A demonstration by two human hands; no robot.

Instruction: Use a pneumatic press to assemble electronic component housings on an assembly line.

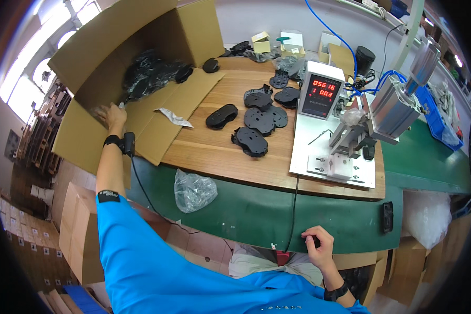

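On the left, my left hand (pixel 111 115) reaches into a large open cardboard box (pixel 154 118). Its thumb and fingers look apart, close to the box's inner wall, though the fingertips are partly blurred. Crumpled dark plastic bagging (pixel 146 73) lies deeper in the box, beside black mouse-shaped shells. My right hand (pixel 320 246) is curled at the front edge of the green work surface (pixel 256 209). Something small and dark shows between its fingers, too hidden to name. Several black plastic shells (pixel 259 120) are on the wooden board (pixel 199 152), away from both hands.
A bench press with a metal cylinder (pixel 397 112) and a white counter box with a red display (pixel 322 91) stands on the right of the board. A clear plastic bag (pixel 193 191) rests at the front. One black part (pixel 387 217) lies near the right edge.
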